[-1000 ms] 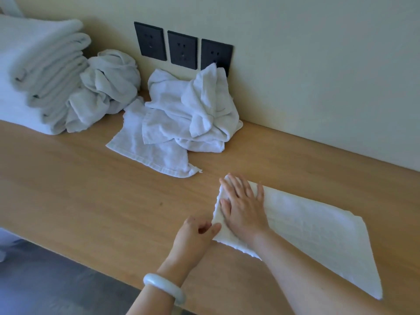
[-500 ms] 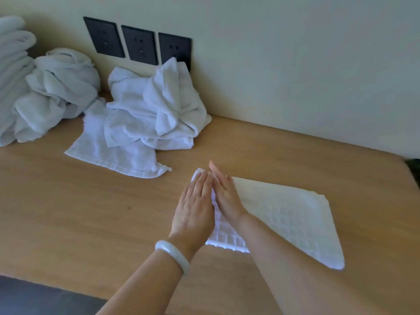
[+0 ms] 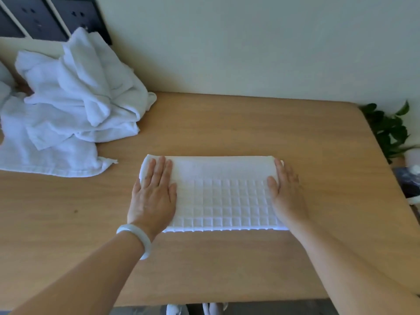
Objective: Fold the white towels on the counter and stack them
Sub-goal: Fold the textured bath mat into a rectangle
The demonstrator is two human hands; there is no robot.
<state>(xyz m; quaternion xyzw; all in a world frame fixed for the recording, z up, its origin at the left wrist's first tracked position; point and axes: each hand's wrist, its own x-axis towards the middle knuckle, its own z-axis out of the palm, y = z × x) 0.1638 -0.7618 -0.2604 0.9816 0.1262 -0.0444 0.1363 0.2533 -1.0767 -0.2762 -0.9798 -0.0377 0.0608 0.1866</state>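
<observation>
Fingers (image 3: pixel 161 172) lie straight and flat, gripping nothing: the left hand (image 3: pixel 154 196) presses one end of the waffle towel (image 3: pixel 222 201), the right hand (image 3: pixel 286 192) the other. It lies folded mid-counter (image 3: pixel 250 123). The crumpled towels (image 3: pixel 75 98) by the wall look untouched, so I'd say most folding and stacking is left.

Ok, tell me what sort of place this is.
Probably a hotel room or laundry corner, though I can't be sure: a wooden counter against a plain wall, black wall sockets above it, and a heap of unfolded white towels beside a folded towel.
</observation>
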